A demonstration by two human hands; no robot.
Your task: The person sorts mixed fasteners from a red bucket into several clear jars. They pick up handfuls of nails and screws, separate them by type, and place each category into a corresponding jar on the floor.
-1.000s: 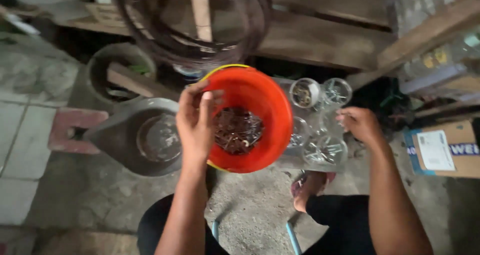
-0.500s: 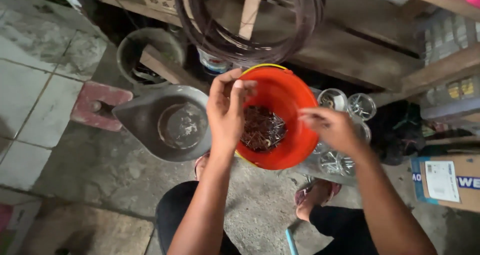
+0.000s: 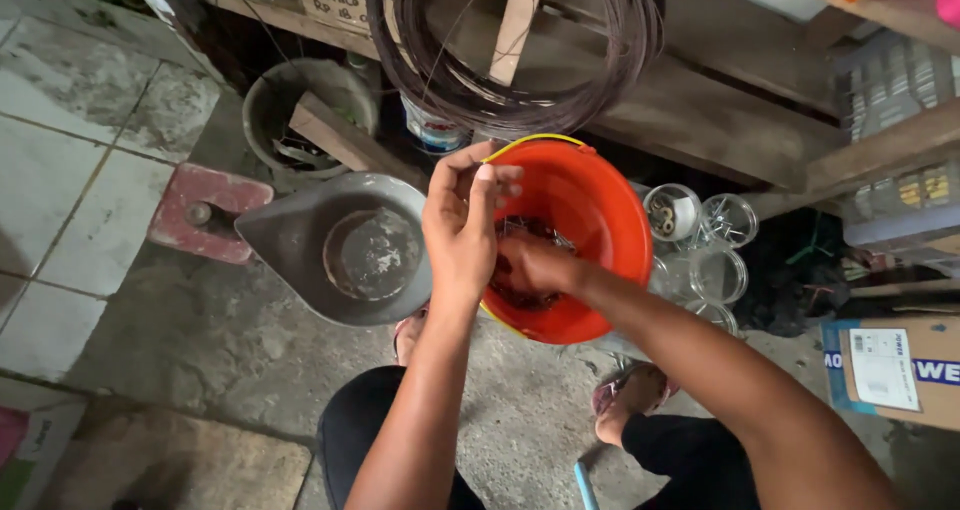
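Orange bucket [image 3: 590, 220]: round, yellow-rimmed, tilted toward the camera; directly under and around both sets of fingers.
Bucket contents [image 3: 520, 232]: dark, rusty small metal pieces heaped at the bottom; too small to tell apart.
Left hand [image 3: 462, 232]: raised over the near left rim of the bucket, back of the hand to the camera.
Left fingers [image 3: 490, 182]: loosely curled, tips drawn near the thumb above the rim; cannot tell whether anything is pinched between them.
Right hand [image 3: 530, 267]: reaching down inside the bucket, partly hidden behind the left hand.
Right fingers: buried among the metal pieces at the bottom; hidden, so cannot tell how far open or what is held.
Grey metal pan [image 3: 345, 250]: just left of the left fingers, rim close beside the bucket, round dull base showing.
Clear plastic jars [image 3: 700, 240]: open-topped cluster just right of the bucket, beyond the right forearm.
Wire coil [image 3: 520, 70]: dark loops hanging above the fingers, against a wooden shelf [image 3: 720, 90].
Old pot [image 3: 305, 120]: up and left of the fingers, piece of wood resting in it.
Red block [image 3: 205, 213]: far left of the fingers, beyond the pan.
Cardboard box [image 3: 890, 365]: well to the right.
Floor [image 3: 180, 340]: rough grey concrete, pale worn tiles at far left.
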